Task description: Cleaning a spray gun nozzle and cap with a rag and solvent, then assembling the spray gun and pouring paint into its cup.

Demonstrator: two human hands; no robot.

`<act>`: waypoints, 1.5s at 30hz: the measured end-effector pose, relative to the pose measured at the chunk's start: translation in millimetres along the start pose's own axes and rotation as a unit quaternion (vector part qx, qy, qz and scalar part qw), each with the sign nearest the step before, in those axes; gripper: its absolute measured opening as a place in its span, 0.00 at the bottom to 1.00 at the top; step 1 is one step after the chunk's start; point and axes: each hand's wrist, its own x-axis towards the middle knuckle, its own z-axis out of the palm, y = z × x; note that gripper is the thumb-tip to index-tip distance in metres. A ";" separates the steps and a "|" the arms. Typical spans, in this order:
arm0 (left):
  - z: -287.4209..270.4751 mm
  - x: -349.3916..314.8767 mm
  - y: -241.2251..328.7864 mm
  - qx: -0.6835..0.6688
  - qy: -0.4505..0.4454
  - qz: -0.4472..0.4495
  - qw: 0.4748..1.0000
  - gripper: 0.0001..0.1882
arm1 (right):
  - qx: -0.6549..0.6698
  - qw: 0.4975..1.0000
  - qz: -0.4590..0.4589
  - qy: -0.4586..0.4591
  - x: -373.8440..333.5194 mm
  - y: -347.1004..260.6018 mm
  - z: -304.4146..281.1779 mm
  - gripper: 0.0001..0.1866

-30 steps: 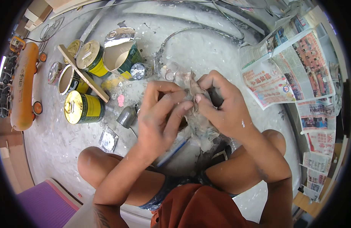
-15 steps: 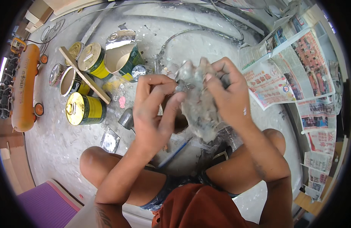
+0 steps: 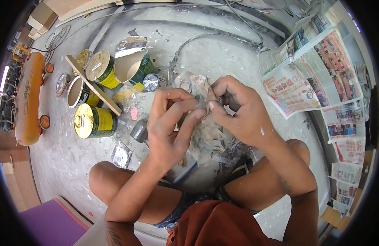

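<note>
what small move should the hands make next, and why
Probably wipe the small grey piece with the dirty rag: the left hand appears to pinch that piece, while the right hand holds the rag right beside it.

The hands (image 3: 169,119) (image 3: 242,112) hold a stained, greyish cloth (image 3: 206,137) above the spattered floor (image 3: 226,53).

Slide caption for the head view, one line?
Right hand pinches a stained rag, left hand close beside it, metal cans to the left and newspaper sheets to the right.
</note>
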 end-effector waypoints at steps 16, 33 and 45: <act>-3.5 2.9 4.8 0.057 -0.001 0.072 0.996 0.10 | 0.016 0.997 0.078 -0.020 -2.5 -5.3 -2.1 0.12; 1.4 -2.1 -0.2 -0.067 0.018 -0.001 0.998 0.09 | 0.229 0.961 -0.047 0.147 -0.6 -18.4 -8.6 0.05; 13.0 -6.0 0.7 0.043 0.025 0.045 0.998 0.09 | -0.008 0.996 -0.002 0.092 -7.3 6.3 23.6 0.08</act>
